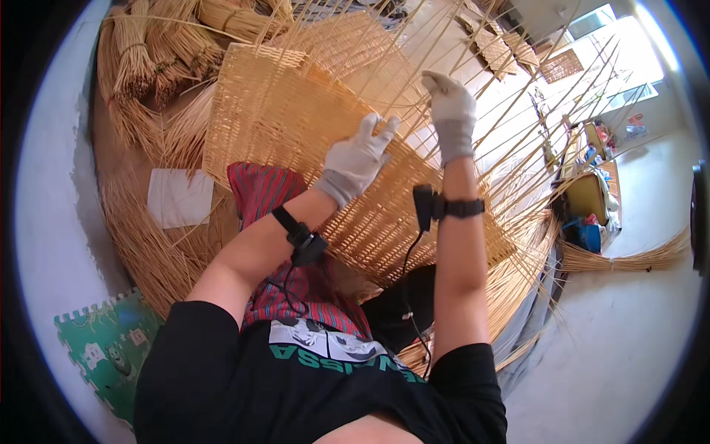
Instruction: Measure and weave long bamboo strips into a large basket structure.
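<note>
A large woven wicker panel (296, 126) slants across my lap, with long loose rods (510, 111) fanning out from its far right edge. My left hand (356, 161), in a white knit glove, rests at that edge with its fingers apart. Farther right and higher up, my gloved right hand (451, 107) is raised among the rods. Its fingers are curled together, and what they hold, if anything, cannot be made out. Red striped cloth (270, 185) covers my legs under the panel.
Tied bundles of wicker rods (133, 59) stand at the far left, with loose rods (148, 222) below them. A white sheet (180, 197) lies nearby. More woven panels (492, 52) are at the back. A green foam mat (111, 348) is at lower left.
</note>
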Demonstrator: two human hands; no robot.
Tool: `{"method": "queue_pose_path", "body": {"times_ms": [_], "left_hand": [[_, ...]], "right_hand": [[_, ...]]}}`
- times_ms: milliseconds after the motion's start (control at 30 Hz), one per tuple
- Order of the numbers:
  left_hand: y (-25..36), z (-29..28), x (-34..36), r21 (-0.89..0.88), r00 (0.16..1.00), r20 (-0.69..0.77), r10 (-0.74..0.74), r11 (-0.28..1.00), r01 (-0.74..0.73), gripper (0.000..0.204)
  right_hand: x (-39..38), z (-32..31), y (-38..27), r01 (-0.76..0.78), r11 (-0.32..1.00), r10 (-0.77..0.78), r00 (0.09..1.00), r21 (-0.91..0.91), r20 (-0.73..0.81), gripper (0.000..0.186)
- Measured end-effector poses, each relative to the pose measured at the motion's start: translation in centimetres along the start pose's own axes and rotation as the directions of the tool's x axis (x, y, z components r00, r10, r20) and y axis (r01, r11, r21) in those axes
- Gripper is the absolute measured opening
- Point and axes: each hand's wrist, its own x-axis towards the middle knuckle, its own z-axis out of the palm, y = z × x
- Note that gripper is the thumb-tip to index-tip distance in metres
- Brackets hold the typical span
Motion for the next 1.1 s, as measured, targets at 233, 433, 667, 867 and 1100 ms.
{"method": "queue_pose_path", "body": {"times_ms": [233, 433, 667, 867, 1100], "left_hand": [[-0.1, 1.2, -0.5, 0.098, 0.994, -0.094, 0.051, 0.994, -0.042, 0.064], [0.7, 1.6, -0.1, 0.144, 0.997, -0.008, 0.081, 0.986, -0.079, 0.055], [7.3, 3.4, -0.7, 0.048, 0.975, 0.128, 0.181, 0.981, -0.189, 0.057], [3.5, 2.1, -1.5, -0.209, 0.966, 0.052, 0.253, 0.949, -0.237, 0.054], [-3.0, -1.7, 1.0, -0.178, 0.976, -0.217, -0.004, 0.983, -0.035, 0.056]], "right_hand": [[-4.0, -3.7, 2.1, -0.295, 0.936, 0.25, 0.941, 0.191, 0.227, 0.042], [-15.8, -5.4, 6.7, -0.327, 0.835, 0.353, 0.935, 0.443, 0.026, 0.032], [-12.3, -6.1, 5.9, 0.173, 0.917, -0.242, 0.958, -0.359, -0.155, 0.02], [-14.1, -4.6, 3.1, -0.155, 0.984, 0.172, 0.957, 0.087, -0.233, 0.022], [-14.3, 1.4, 1.3, -0.417, 0.659, 0.364, 0.905, 0.625, 0.221, 0.03]]}}
